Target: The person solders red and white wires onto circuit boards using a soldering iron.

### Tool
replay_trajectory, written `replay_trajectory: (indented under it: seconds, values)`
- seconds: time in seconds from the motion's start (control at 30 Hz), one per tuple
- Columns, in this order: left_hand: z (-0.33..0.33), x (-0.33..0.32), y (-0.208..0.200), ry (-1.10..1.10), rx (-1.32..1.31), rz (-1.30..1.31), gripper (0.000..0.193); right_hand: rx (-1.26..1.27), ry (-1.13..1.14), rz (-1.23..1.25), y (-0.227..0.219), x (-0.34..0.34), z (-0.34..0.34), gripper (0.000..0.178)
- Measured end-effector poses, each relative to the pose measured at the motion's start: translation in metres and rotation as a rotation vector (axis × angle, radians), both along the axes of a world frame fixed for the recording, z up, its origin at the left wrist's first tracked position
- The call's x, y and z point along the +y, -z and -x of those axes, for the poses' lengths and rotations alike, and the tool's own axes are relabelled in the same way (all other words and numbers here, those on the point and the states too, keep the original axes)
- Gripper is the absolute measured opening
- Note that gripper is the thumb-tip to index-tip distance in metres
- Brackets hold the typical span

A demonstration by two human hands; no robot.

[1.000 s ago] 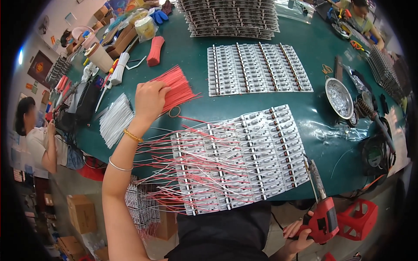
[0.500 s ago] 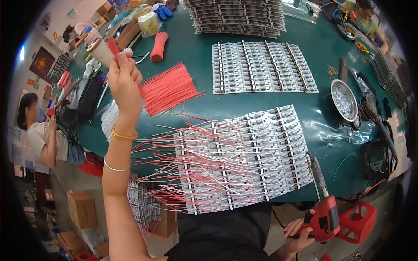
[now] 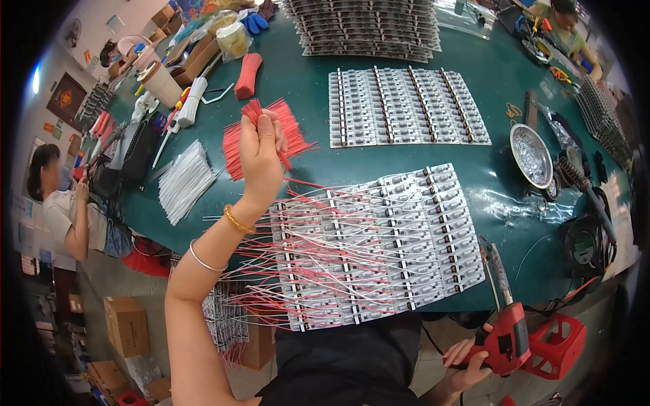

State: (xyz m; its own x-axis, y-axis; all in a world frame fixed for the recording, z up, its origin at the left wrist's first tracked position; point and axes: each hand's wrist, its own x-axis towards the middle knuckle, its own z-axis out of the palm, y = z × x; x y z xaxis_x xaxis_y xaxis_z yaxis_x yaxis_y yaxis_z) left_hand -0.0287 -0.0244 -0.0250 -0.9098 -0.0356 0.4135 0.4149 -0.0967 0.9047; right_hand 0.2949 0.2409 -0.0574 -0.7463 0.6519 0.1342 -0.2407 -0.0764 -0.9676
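My left hand point(image 3: 260, 154) is closed around a small bunch of red wires point(image 3: 251, 108), raised over a spread pile of red wires point(image 3: 234, 150). At the table's near right edge, my right hand point(image 3: 467, 360) grips a red soldering gun point(image 3: 509, 342). Its metal tip points up beside the near circuit board panel point(image 3: 443, 233). Many red and white wires run from that panel's left part and hang past its left edge. White wires point(image 3: 185, 183) lie in a flat pile left of the red ones.
Another board panel point(image 3: 406, 111) lies farther back, before a tall stack of panels point(image 3: 365, 30). A metal bowl point(image 3: 532, 155) and a small fan point(image 3: 586, 249) stand at the right. Tied red wires point(image 3: 248, 76) lie behind the loose pile. A red stool point(image 3: 558, 345) stands below the table.
My left hand has moved right and down, from near the cup to over the red wire pile, still holding red wires. My right hand with the soldering gun has hardly moved.
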Motion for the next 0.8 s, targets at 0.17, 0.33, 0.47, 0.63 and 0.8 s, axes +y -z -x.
replay_trajectory:
  seconds: [0.17,0.33,0.47,0.63,0.8]
  values:
    - [0.001,0.007,-0.014,-0.105,0.123,-0.027,0.021,0.012,-0.026,-0.008,-0.001,0.000,0.005,0.056]
    - [0.000,0.007,0.001,-0.121,0.153,0.069,0.020,0.009,-0.029,-0.007,-0.004,-0.002,0.008,0.057]
    - [-0.008,0.009,-0.024,-0.067,0.069,0.124,0.018,0.015,-0.029,-0.051,-0.010,0.003,0.011,0.061]
    - [-0.025,0.041,-0.042,0.169,0.006,0.377,0.014,-0.013,0.010,-0.153,-0.023,0.007,0.029,0.068]
    - [-0.026,0.078,-0.045,0.309,-0.129,0.701,0.020,-0.030,0.096,-0.301,-0.050,0.008,0.051,0.086]
